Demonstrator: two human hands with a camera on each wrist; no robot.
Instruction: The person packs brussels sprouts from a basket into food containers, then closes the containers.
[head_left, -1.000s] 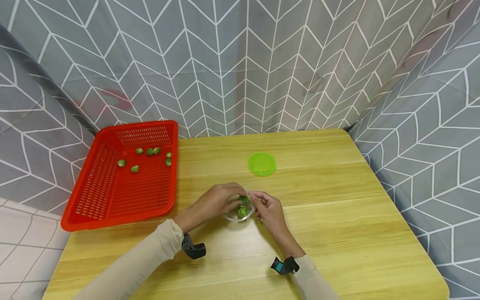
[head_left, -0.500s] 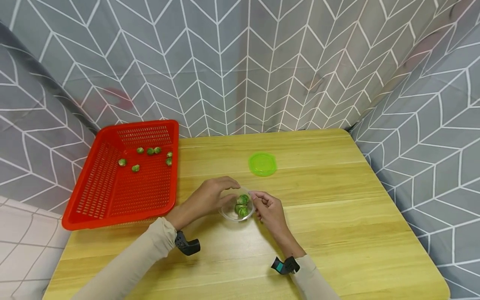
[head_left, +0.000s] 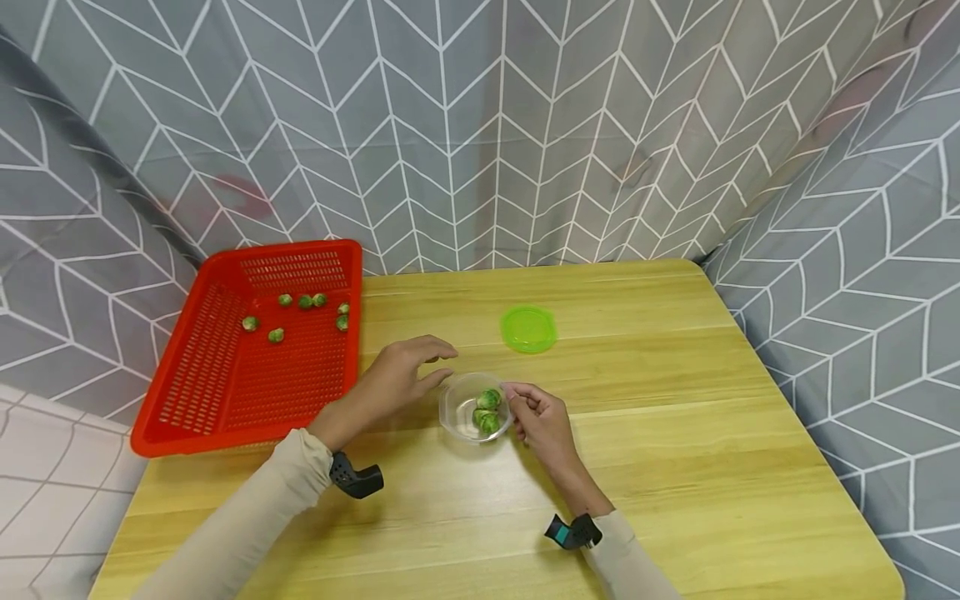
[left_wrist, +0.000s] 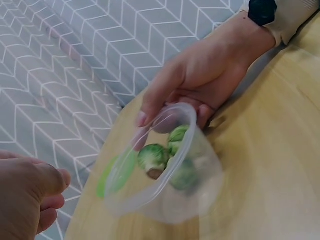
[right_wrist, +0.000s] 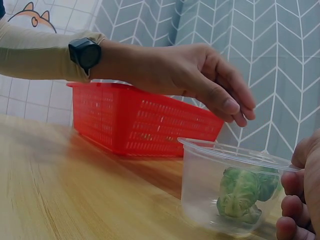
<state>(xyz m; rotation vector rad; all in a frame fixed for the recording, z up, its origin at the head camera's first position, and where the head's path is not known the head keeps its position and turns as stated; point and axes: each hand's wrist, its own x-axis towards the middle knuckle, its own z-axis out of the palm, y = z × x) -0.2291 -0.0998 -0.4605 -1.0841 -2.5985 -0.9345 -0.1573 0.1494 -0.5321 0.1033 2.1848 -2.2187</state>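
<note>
A clear round plastic tub (head_left: 457, 408) stands on the wooden table with several Brussels sprouts (head_left: 487, 412) inside, gathered towards its right side. My right hand (head_left: 542, 417) pinches the tub's rim; in the left wrist view its thumb lies at the rim, with other fingers along the outer wall. My left hand (head_left: 405, 371) is up to the left of the tub, thumb and fingers apart with nothing between them. From the right wrist view, the same left hand (right_wrist: 205, 80) is above the tub's far rim, fingers relaxed and pointing down.
At the left of the table (head_left: 675, 433) is a red perforated basket (head_left: 285, 387) holding several more Brussels sprouts (head_left: 276, 335). A green lid (head_left: 528, 328) lies flat behind the tub. Grey patterned curtains (head_left: 480, 150) hang along the table's back and right edges.
My left hand has come out of the tub and moved left towards the basket, leaving the sprouts in view. My right hand keeps hold of the rim.
</note>
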